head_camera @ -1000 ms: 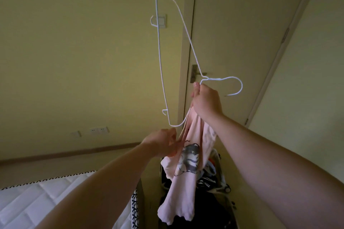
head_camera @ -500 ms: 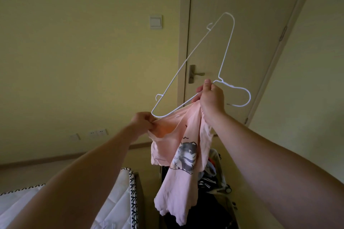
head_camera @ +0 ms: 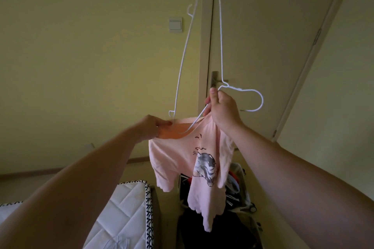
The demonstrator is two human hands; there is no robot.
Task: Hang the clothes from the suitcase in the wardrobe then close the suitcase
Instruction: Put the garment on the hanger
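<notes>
Above the open suitcase, the right grip clamps the white wire hanger by its neck, tipped on end, while the left grip pinches the pink T-shirt collar open, seemingly so one hanger arm can slip inside.

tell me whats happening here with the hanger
A person is putting a pink t-shirt on a white wire hanger. The right hand grips the hanger by its neck; the left hand pinches the shirt's collar, with one hanger end poked into the neck opening. The suitcase below lies open, clothes inside.
</notes>
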